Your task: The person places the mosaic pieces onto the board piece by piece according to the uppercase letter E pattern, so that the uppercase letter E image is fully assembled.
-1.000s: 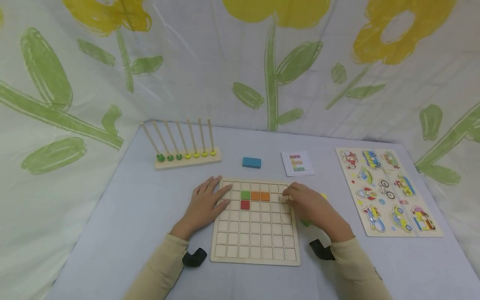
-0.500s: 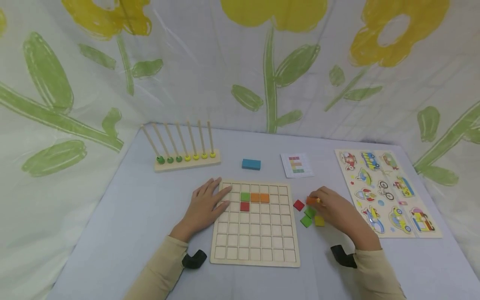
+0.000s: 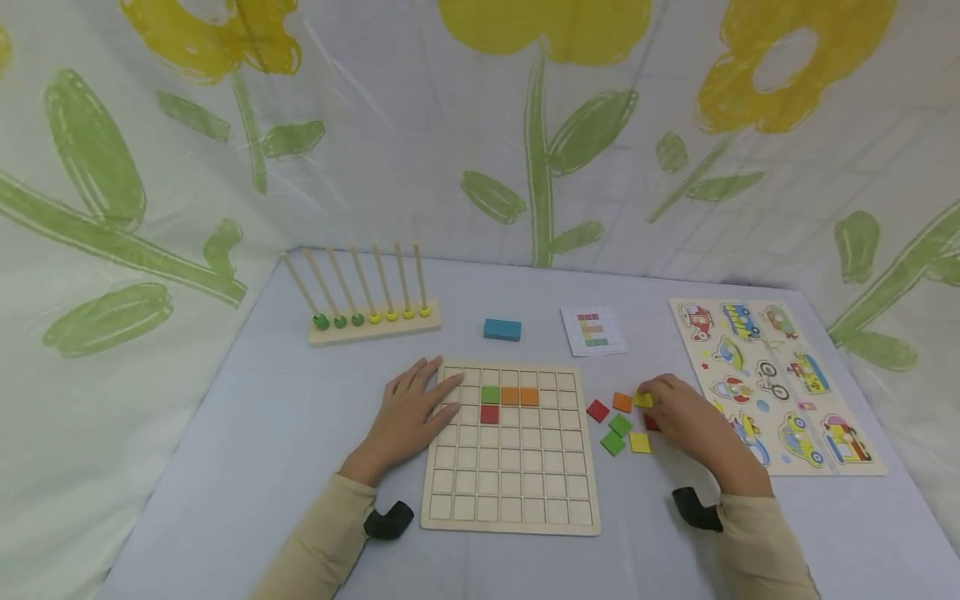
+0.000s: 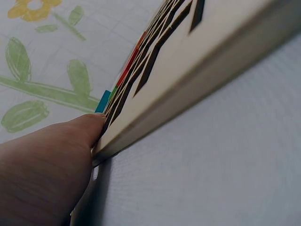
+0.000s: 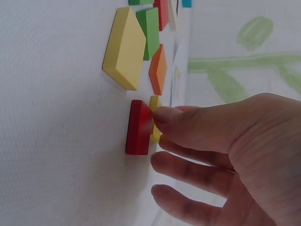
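Observation:
A wooden grid board point(image 3: 510, 483) lies in the middle, bearing a green tile point(image 3: 491, 394), two orange tiles point(image 3: 519, 396) and a red tile point(image 3: 490, 414). My left hand point(image 3: 405, 415) rests at its upper left edge, fingers spread and thumb touching the rim. Right of the board, my right hand point(image 3: 686, 421) pinches a small yellow tile point(image 5: 154, 117) between thumb and forefinger, low at the table. Just beside that lies a red tile point(image 5: 138, 128), partly hidden by the hand in the head view. Other loose tiles nearby include an orange tile point(image 3: 622, 402) and a flat yellow tile point(image 3: 640, 442).
Behind the board are a blue block point(image 3: 502, 330) and a pattern card point(image 3: 594, 331). A bead rack point(image 3: 375, 329) with upright rods stands at the back left. A vehicle puzzle board point(image 3: 780, 383) lies at the right, close to my right hand.
My right hand has moved right from the board's upper right corner to the loose tiles, touching the orange one, then on to a yellow one. The left hand stays put.

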A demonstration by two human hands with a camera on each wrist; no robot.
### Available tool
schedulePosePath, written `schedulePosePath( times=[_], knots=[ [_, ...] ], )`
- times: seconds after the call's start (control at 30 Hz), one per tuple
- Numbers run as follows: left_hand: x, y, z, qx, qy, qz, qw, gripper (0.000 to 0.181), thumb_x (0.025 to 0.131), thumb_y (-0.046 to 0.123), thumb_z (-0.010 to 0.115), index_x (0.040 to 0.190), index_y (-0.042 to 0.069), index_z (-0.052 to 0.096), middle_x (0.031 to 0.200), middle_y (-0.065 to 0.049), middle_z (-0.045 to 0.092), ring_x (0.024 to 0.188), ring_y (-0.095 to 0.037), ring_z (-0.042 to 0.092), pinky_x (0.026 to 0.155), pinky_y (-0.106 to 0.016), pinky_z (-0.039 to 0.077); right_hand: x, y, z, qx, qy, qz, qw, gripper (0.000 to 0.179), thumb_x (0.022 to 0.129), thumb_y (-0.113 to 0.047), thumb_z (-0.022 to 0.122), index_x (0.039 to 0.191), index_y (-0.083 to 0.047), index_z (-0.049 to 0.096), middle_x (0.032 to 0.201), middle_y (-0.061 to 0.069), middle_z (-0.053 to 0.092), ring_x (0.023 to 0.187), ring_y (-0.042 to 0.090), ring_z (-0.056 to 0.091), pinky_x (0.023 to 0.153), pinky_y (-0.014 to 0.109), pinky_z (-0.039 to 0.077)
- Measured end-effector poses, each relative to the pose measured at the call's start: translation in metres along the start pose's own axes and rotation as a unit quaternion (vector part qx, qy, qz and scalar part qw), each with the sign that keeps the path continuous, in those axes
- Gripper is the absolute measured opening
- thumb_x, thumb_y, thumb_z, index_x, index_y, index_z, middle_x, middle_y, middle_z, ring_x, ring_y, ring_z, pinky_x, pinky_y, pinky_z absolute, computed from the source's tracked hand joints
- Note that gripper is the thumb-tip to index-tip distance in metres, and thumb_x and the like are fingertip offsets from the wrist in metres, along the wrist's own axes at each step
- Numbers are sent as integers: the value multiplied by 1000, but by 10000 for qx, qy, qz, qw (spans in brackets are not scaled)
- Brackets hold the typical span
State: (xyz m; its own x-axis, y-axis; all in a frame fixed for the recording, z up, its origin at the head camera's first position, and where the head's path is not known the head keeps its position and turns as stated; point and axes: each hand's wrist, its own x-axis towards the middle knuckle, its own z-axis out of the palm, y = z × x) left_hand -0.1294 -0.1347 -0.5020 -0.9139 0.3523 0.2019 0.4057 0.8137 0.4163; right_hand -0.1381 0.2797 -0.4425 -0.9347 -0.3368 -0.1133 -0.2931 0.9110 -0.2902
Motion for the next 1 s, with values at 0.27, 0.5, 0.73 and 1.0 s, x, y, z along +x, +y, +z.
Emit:
schedulePosePath(
  times=[0.27, 0.5, 0.73, 1.0],
  knots=[
    [0, 1, -1, -3, -55, -37, 10000, 46, 97, 41, 51, 142, 27, 48, 154, -10, 33, 143, -31, 24, 109, -56, 23, 6, -1, -1, 145, -229, 253, 9993, 26, 92, -8, 61, 118, -6, 61, 118, 11, 59, 104, 26, 56, 92, 48, 48],
    [0, 1, -1, -3, -74, -27, 10000, 48, 97, 45, 50, 142, 27, 48, 154, -9, 32, 144, -31, 23, 109, -56, 23, 9, -2, -1, 169, -245, 337, 9990, 27, 92, -8, 61, 118, -7, 61, 117, 11, 60, 101, 25, 56, 90, 48, 49],
    [0, 0, -1, 2, -70, 12, 10000, 54, 94, 49, 53, 143, 26, 47, 155, -10, 31, 144, -32, 22, 110, -57, 20, 10, -2, -1, 156, -263, 434, 9986, 26, 92, -9, 61, 118, -6, 61, 116, 10, 60, 100, 24, 55, 90, 47, 49],
    [0, -1, 0, 20, -64, 68, 10000, 56, 93, 50, 55, 143, 26, 46, 155, -10, 31, 144, -32, 22, 111, -56, 18, 11, -8, -5, 209, -258, 426, 9985, 25, 93, -11, 61, 117, -4, 61, 116, 11, 60, 99, 25, 54, 90, 47, 49]
  ],
)
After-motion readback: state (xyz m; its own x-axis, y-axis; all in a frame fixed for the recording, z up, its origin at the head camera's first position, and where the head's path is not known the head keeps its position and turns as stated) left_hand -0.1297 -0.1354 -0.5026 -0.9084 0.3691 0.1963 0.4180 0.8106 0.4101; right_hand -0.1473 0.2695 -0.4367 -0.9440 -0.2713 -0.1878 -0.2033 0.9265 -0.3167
